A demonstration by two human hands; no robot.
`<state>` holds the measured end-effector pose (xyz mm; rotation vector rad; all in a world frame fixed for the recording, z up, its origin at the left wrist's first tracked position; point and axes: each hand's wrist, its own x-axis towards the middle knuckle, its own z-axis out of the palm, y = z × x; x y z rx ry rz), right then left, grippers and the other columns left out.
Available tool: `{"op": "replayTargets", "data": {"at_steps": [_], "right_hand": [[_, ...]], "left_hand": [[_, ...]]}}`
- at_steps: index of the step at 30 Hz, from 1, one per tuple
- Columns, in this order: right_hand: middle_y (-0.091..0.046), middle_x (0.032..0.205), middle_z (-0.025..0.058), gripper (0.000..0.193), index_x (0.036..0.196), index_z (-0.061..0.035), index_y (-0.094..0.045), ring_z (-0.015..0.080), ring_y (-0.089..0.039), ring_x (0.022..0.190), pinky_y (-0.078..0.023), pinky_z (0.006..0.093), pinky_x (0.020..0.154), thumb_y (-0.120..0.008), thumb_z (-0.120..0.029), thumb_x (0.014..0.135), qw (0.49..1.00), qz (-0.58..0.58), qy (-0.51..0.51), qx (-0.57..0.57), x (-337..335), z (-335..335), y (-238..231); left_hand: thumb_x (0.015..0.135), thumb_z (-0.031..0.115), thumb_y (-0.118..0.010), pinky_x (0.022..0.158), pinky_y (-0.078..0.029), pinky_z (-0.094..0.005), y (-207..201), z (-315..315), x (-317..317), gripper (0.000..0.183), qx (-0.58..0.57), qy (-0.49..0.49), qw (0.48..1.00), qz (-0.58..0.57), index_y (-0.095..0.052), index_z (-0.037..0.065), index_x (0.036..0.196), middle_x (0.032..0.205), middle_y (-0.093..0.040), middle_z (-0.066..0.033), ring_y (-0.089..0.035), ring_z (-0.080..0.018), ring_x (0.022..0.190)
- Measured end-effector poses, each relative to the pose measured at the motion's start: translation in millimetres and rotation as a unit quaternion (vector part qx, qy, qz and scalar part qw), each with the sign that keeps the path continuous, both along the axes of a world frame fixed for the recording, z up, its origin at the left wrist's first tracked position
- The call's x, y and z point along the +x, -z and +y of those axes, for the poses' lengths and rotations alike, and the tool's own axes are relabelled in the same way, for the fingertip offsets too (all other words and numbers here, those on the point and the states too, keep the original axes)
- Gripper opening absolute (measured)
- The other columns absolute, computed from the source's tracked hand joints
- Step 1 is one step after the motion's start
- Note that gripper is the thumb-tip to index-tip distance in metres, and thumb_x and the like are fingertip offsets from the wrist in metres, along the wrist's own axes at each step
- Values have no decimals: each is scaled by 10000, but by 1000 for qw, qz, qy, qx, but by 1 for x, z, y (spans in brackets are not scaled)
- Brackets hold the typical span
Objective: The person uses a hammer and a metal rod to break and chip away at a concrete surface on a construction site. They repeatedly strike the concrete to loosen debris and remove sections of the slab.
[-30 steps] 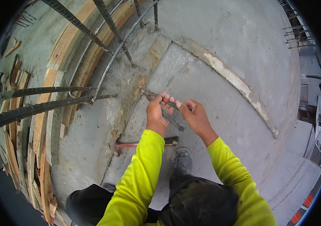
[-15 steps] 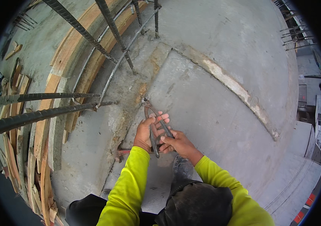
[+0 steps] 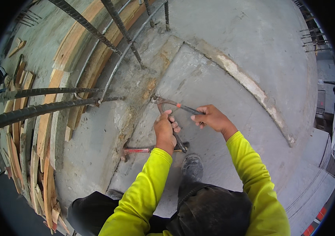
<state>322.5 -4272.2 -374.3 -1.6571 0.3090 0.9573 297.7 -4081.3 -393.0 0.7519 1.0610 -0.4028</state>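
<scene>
A pair of long-handled pincers point(image 3: 170, 101) is spread wide, its head at the edge of the rough concrete strip. My left hand point(image 3: 165, 129) is closed round one dark handle, whose end sticks out below my fist. The other handle, with an orange-red mark near the joint, runs to my right hand point(image 3: 211, 119), closed on its end. What the jaws touch is too small to make out. Just below my left hand a claw hammer point(image 3: 138, 150) with a red part lies on the concrete, partly behind my wrist and sleeve.
Upright rebars point(image 3: 37, 111) with thin cross bars stand at the left. Beyond them lie long timber planks point(image 3: 49, 118) and a pile of wood scraps point(image 3: 16, 157). A raised rough concrete ridge point(image 3: 250, 87) crosses the slab point(image 3: 222, 67). My boot point(image 3: 192, 167) is below the hands.
The pincers' handles have been spread apart. My right hand has moved right and up with one handle; my left hand has shifted slightly right. More of the hammer shows.
</scene>
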Motion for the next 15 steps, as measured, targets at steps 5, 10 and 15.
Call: {"op": "replayTargets", "data": {"at_steps": [5,10,15], "right_hand": [[-663,771,67,266,884,19,-691,147,-629,667,-513,279,609,-731,-244,862,1000,18,19,15,17,-7,2],[-665,774,70,253,887,-4,-691,157,-644,707,-529,290,643,-741,-251,864,999,33,20,32,49,-19,6],[-657,870,123,275,911,33,-658,235,-685,789,-579,359,687,-717,-234,877,995,56,29,80,52,-7,-1]], "left_hand": [[1008,169,-445,506,-359,-271,-9,-2,6,204,-3,-2,1000,6,-531,35,1137,783,-462,-3,-395,-105,600],[983,154,-481,493,-371,-303,-10,-3,24,189,-20,-21,1000,-3,-526,11,1099,765,-462,-21,-416,-127,585],[963,245,-549,510,-359,-285,-14,-9,43,228,54,3,998,38,-546,37,1057,799,-456,-19,-393,-120,582]]}}
